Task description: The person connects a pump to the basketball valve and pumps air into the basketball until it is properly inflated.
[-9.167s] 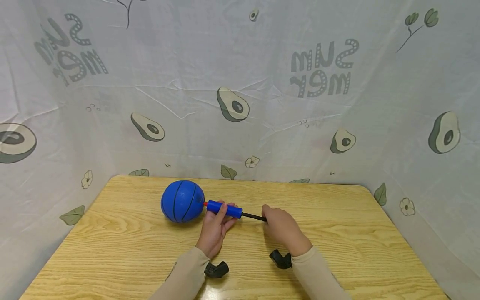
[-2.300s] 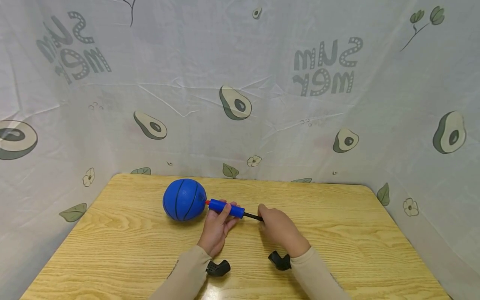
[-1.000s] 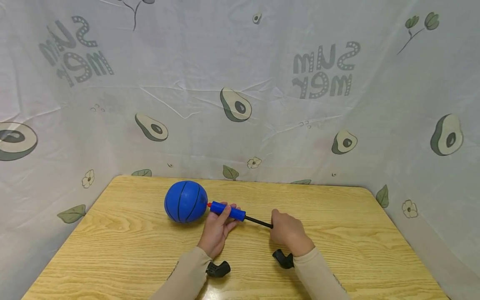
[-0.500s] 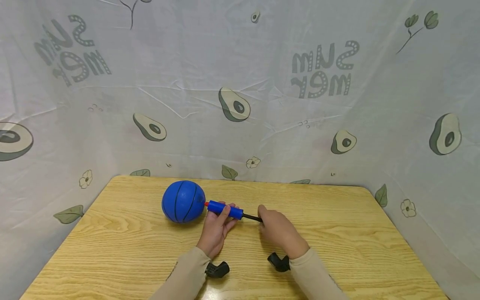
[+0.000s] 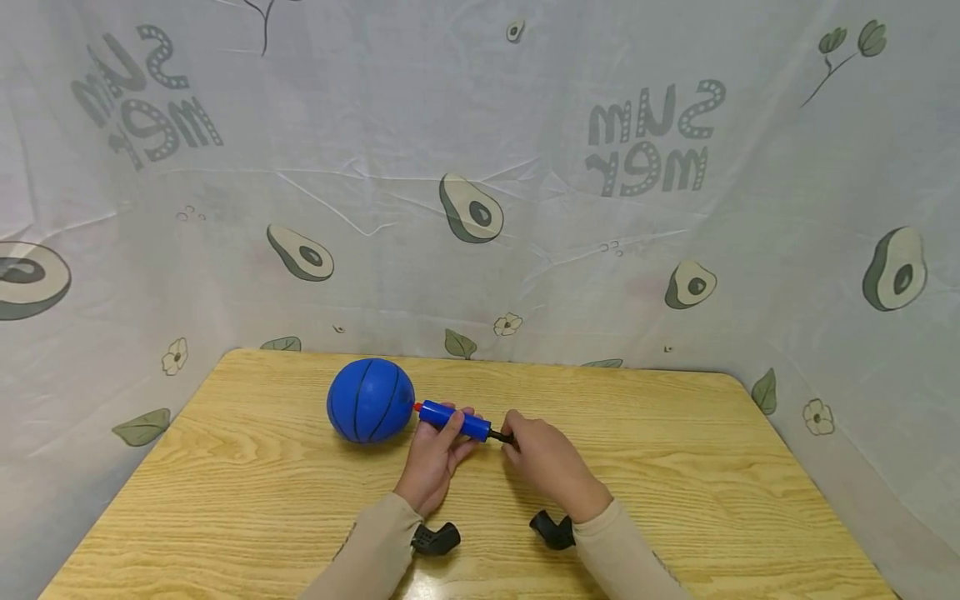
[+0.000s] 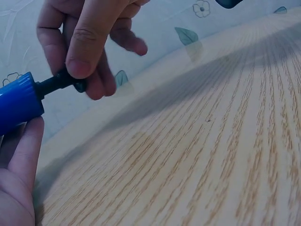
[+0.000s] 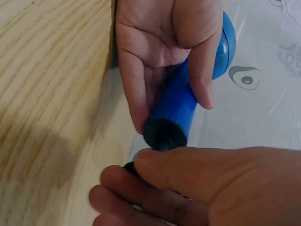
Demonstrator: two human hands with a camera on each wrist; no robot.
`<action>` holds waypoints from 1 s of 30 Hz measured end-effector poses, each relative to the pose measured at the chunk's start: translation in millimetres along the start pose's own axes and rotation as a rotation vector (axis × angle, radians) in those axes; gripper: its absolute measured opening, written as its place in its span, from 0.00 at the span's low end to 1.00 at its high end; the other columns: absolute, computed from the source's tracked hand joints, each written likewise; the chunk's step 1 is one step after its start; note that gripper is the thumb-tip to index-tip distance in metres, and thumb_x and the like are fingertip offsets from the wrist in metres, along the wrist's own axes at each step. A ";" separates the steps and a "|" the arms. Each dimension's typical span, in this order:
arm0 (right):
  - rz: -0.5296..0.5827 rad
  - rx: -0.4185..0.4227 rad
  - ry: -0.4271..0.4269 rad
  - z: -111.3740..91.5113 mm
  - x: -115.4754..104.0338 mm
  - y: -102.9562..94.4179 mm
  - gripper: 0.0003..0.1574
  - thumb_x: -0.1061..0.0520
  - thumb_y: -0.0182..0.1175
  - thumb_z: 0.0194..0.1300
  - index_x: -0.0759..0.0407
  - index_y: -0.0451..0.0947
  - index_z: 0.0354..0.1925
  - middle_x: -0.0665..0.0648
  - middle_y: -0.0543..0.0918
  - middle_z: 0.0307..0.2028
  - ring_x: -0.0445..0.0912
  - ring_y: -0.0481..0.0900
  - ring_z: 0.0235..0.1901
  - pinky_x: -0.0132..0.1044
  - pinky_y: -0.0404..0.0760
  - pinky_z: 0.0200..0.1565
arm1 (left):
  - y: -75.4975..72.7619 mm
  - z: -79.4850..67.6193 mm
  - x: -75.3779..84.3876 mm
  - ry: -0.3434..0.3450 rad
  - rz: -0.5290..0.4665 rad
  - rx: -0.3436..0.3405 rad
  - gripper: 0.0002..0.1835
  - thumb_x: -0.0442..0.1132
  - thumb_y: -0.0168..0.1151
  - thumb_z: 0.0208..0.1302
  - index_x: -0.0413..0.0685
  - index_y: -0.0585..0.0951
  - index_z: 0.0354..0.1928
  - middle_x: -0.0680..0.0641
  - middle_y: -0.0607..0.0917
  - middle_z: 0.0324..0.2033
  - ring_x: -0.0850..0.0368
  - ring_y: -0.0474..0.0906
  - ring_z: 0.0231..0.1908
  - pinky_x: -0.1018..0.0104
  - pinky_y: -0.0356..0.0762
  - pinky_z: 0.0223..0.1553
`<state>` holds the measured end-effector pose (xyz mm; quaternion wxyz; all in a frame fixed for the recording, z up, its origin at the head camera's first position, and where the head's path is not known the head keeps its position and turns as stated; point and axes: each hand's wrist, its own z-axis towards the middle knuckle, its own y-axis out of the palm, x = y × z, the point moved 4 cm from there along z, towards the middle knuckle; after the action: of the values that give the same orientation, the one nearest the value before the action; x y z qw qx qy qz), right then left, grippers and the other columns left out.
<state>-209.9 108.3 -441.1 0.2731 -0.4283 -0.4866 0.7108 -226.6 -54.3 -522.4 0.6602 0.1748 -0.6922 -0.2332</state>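
A blue ball (image 5: 371,401) with black seams sits on the table at left of centre. A blue hand pump (image 5: 471,426) points at it, its red tip meeting the ball's right side. My left hand (image 5: 431,462) holds the pump's barrel, thumb on top and fingers beneath, clear too in the right wrist view. My right hand (image 5: 551,462) pinches the black handle (image 6: 70,81) between thumb and fingers. Only a short piece of the black rod shows between barrel and hand. How deep the tip goes into the ball is hidden.
The wooden table (image 5: 262,500) carries the ball and runs back to a pale curtain (image 5: 375,275) printed with avocados, which also closes both sides. A black angular device (image 5: 437,539) sits at the left wrist, and another black device (image 5: 552,529) at the right.
My right hand pulled the rod out about a second ago, then moved left, pushing it most of the way into the barrel. The left hand and ball stay nearly in place.
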 end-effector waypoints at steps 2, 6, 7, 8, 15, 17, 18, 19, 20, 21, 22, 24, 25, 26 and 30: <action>0.018 -0.021 0.066 -0.3 3.9 -0.8 0.07 0.63 0.68 0.68 0.57 0.77 0.40 0.50 0.82 0.29 0.40 0.73 0.24 0.36 0.75 0.27 | 0.3 0.1 -0.1 -0.002 -0.003 -0.002 0.26 0.44 0.56 0.80 0.40 0.56 0.67 0.31 0.70 0.67 0.51 0.81 0.59 0.56 0.81 0.61; 0.006 -0.072 0.182 -2.5 12.4 -5.5 0.07 0.61 0.68 0.68 0.55 0.77 0.39 0.49 0.80 0.27 0.42 0.72 0.23 0.37 0.71 0.25 | 0.4 0.0 0.1 0.002 -0.008 0.003 0.29 0.44 0.56 0.80 0.37 0.54 0.69 0.30 0.70 0.67 0.49 0.80 0.60 0.54 0.80 0.61; 0.004 -0.086 0.209 -3.4 15.0 -6.6 0.08 0.61 0.68 0.68 0.55 0.77 0.39 0.49 0.80 0.27 0.43 0.72 0.23 0.37 0.70 0.25 | 0.2 0.1 0.2 0.002 -0.011 0.007 0.30 0.44 0.55 0.80 0.36 0.54 0.69 0.30 0.69 0.68 0.49 0.80 0.60 0.54 0.80 0.61; 0.000 -0.099 0.234 -4.5 17.6 -7.6 0.08 0.60 0.68 0.68 0.55 0.77 0.39 0.49 0.79 0.27 0.44 0.71 0.23 0.37 0.69 0.25 | -0.1 0.1 0.1 0.003 -0.011 0.011 0.31 0.44 0.56 0.80 0.36 0.54 0.70 0.30 0.69 0.68 0.49 0.80 0.61 0.54 0.80 0.61; 0.013 -0.184 0.348 -12.0 34.5 -13.9 0.05 0.64 0.62 0.70 0.57 0.75 0.40 0.52 0.78 0.28 0.47 0.69 0.22 0.38 0.66 0.25 | -1.9 -0.1 -0.7 -0.001 -0.024 0.030 0.30 0.43 0.57 0.80 0.37 0.54 0.70 0.30 0.68 0.69 0.48 0.80 0.61 0.52 0.79 0.63; 0.026 -0.185 0.359 -12.0 37.7 -15.7 0.05 0.65 0.61 0.69 0.57 0.75 0.40 0.53 0.79 0.28 0.47 0.69 0.23 0.38 0.67 0.26 | -2.7 -0.1 -0.9 -0.001 -0.025 0.033 0.31 0.43 0.56 0.80 0.37 0.53 0.71 0.30 0.68 0.69 0.48 0.80 0.62 0.52 0.77 0.64; 0.033 -0.183 0.357 -11.7 38.6 -16.8 0.05 0.66 0.61 0.69 0.57 0.75 0.40 0.53 0.79 0.29 0.48 0.69 0.23 0.39 0.67 0.26 | -2.9 -0.3 -0.9 -0.002 -0.024 0.034 0.31 0.43 0.56 0.80 0.37 0.53 0.71 0.30 0.68 0.69 0.47 0.79 0.62 0.51 0.77 0.64; 0.035 -0.177 0.351 -11.4 38.8 -18.2 0.05 0.66 0.61 0.69 0.58 0.76 0.40 0.53 0.80 0.31 0.47 0.70 0.24 0.39 0.69 0.27 | -3.2 -0.4 -0.9 -0.001 -0.024 0.036 0.32 0.44 0.57 0.80 0.37 0.53 0.71 0.30 0.68 0.70 0.47 0.79 0.63 0.51 0.76 0.65; 0.034 -0.167 0.337 -10.7 38.8 -19.4 0.05 0.66 0.61 0.69 0.58 0.76 0.40 0.54 0.81 0.32 0.47 0.71 0.25 0.39 0.70 0.28 | -3.5 -0.5 -0.9 -0.001 -0.025 0.039 0.32 0.44 0.57 0.80 0.37 0.53 0.71 0.30 0.68 0.70 0.47 0.79 0.63 0.50 0.75 0.65; 0.029 -0.156 0.319 -9.9 38.3 -20.3 0.05 0.67 0.62 0.69 0.59 0.77 0.40 0.54 0.81 0.32 0.47 0.71 0.25 0.40 0.72 0.28 | -3.5 -0.4 -0.8 0.000 -0.027 0.043 0.32 0.44 0.57 0.80 0.37 0.53 0.71 0.31 0.68 0.70 0.46 0.78 0.63 0.50 0.75 0.65; 0.020 -0.142 0.300 -9.1 37.7 -20.9 0.05 0.67 0.62 0.69 0.59 0.77 0.40 0.55 0.82 0.33 0.47 0.72 0.26 0.40 0.73 0.29 | -3.5 -0.3 -0.7 0.000 -0.028 0.046 0.32 0.44 0.57 0.80 0.38 0.53 0.71 0.31 0.68 0.70 0.46 0.78 0.64 0.50 0.74 0.66; 0.005 -0.115 0.264 -7.6 35.6 -21.6 0.05 0.67 0.63 0.69 0.60 0.78 0.39 0.56 0.83 0.33 0.46 0.73 0.26 0.41 0.76 0.31 | -3.1 0.0 -0.2 0.004 -0.029 0.051 0.31 0.44 0.57 0.80 0.39 0.53 0.71 0.31 0.68 0.69 0.45 0.77 0.64 0.50 0.74 0.66; -0.005 -0.102 0.246 -6.8 34.2 -21.4 0.05 0.68 0.64 0.69 0.60 0.78 0.39 0.56 0.83 0.33 0.45 0.74 0.27 0.41 0.77 0.31 | -3.0 0.4 0.0 0.006 -0.029 0.052 0.31 0.44 0.57 0.80 0.39 0.53 0.71 0.31 0.68 0.70 0.45 0.77 0.64 0.50 0.74 0.66; -0.011 -0.092 0.227 -6.0 32.7 -20.9 0.05 0.68 0.64 0.68 0.61 0.78 0.39 0.55 0.83 0.32 0.45 0.74 0.26 0.41 0.77 0.31 | -2.7 0.5 0.0 0.006 -0.029 0.053 0.31 0.44 0.57 0.80 0.39 0.53 0.71 0.31 0.68 0.70 0.45 0.77 0.64 0.50 0.74 0.66; -0.022 -0.067 0.156 -2.2 24.9 -16.1 0.07 0.68 0.66 0.67 0.60 0.78 0.37 0.54 0.81 0.29 0.43 0.72 0.24 0.39 0.75 0.29 | -2.7 1.1 -0.4 0.006 -0.025 0.054 0.31 0.44 0.56 0.80 0.40 0.53 0.71 0.31 0.68 0.70 0.47 0.78 0.63 0.53 0.76 0.65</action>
<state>-220.4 135.4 -435.1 0.3037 -0.4858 -0.4919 0.6556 -227.9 -56.2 -524.2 0.6543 0.2022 -0.6940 -0.2222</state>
